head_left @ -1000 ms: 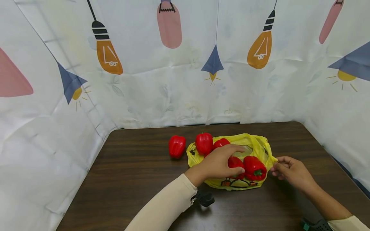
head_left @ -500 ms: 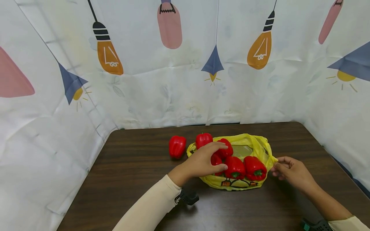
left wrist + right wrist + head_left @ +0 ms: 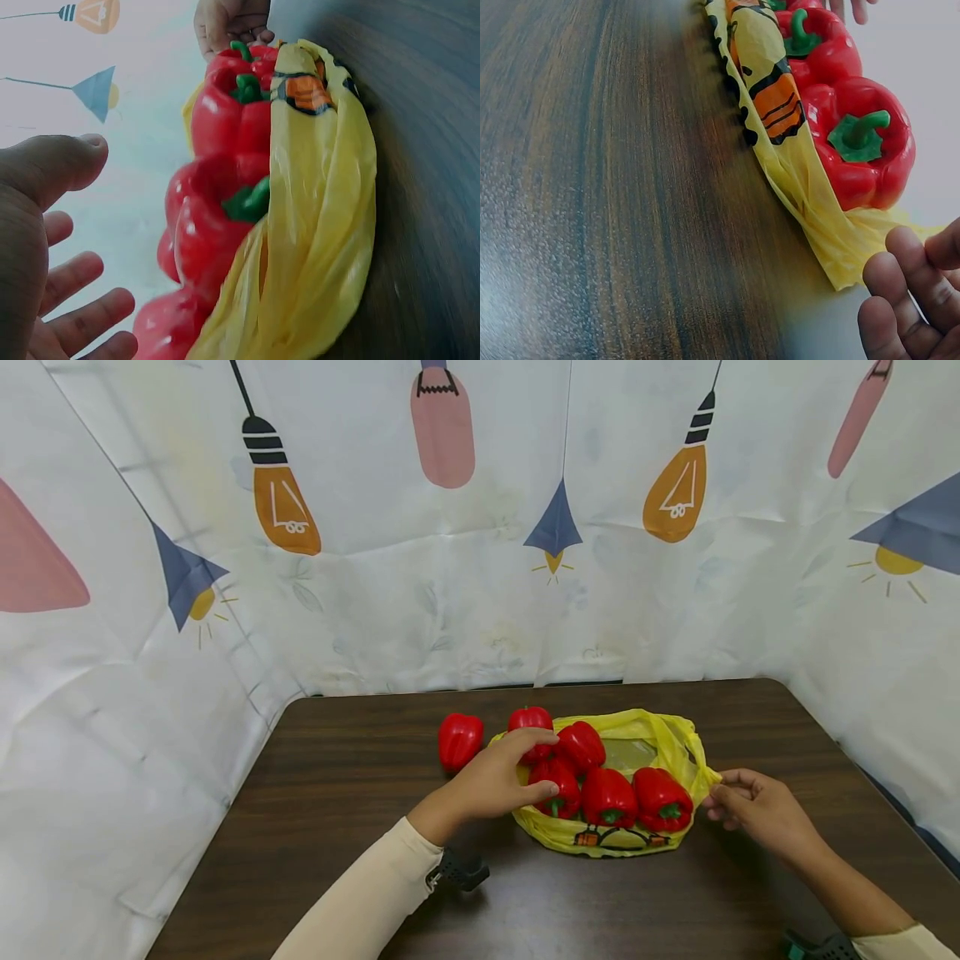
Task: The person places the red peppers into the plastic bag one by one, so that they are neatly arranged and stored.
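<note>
Several red bell peppers with green stems, such as this front right pepper (image 3: 662,799), lie in and on a yellow plastic bag (image 3: 645,727). My left hand (image 3: 480,781) hovers over the bag's left part, thumb and fingers spread. In the left wrist view that left hand (image 3: 22,247) has nothing in its grasp, apart from the nearest bell pepper (image 3: 214,240). At the bag's right end, my right hand (image 3: 765,810) pinches the bag's edge. The right wrist view shows my right fingers (image 3: 885,277) at the bag's corner, beside a bell pepper (image 3: 866,150).
A single bell pepper (image 3: 460,741) sits on the dark wooden table (image 3: 360,760), left of the bag. Behind the table hangs a white curtain (image 3: 480,610) printed with lamps and bulbs.
My left hand has moved left across the bag, uncovering the peppers in its middle. My right hand stays at the bag's right end, and the bag hardly shifts.
</note>
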Demonstrator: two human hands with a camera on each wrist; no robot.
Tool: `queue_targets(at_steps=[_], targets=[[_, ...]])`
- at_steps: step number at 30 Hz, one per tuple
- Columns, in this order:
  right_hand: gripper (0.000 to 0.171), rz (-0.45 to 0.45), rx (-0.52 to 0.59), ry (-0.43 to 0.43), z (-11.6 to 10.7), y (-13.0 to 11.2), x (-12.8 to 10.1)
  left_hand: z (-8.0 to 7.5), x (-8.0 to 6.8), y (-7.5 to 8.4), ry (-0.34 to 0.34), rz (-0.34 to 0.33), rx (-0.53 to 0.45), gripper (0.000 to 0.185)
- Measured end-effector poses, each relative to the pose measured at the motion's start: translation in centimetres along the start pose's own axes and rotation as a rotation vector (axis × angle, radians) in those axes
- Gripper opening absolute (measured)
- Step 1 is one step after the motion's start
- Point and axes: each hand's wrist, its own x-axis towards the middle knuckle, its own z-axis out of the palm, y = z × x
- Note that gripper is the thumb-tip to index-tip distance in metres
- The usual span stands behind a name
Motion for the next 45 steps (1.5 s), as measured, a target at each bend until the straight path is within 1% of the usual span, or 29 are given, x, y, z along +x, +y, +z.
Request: queue_targets(at_steps=[3, 8, 13, 17, 25, 35, 38, 45], targets=[[0.046, 0.0, 0.002, 0.0, 0.0, 0.0, 0.0, -0.4, -0.5, -0.4, 0.017, -0.017, -0.004, 0.065], [0.044, 0.004, 0.004, -0.003, 0.0, 0.1, -0.1, -1.0, -1.0, -1.1, 0.052, -0.025, -0.02, 0.064], [0.044, 0.004, 0.003, -0.002, 0.0, 0.2, -0.1, -1.8, -1.5, -1.6, 0.067, -0.025, -0.002, 0.065], [0.044, 0.0, 0.004, 0.0, 0.0, 0.2, -0.1, -2.6, -2.1, -2.4, 0.095, -0.026, 0.013, 0.065], [0.043, 0.005, 0.005, -0.006, -0.1, 0.0, -0.1, -4.2, -3.7, -4.0, 0.148, -0.082, 0.031, 0.064], [0.046, 0.022, -0.003, -0.018, -0.2, 0.0, -0.2, -5.2, -4.8, -5.3, 0.186, -0.108, 0.024, 0.066], [0.045, 0.024, 0.0, -0.019, -0.1, 0.0, -0.2, -5.5, -5.1, -5.8, 0.193, -0.116, 0.041, 0.066], [0.046, 0.028, 0.001, -0.017, -0.1, 0.2, -0.3, -6.0, -5.8, -6.5, 0.207, -0.157, 0.107, 0.065]])
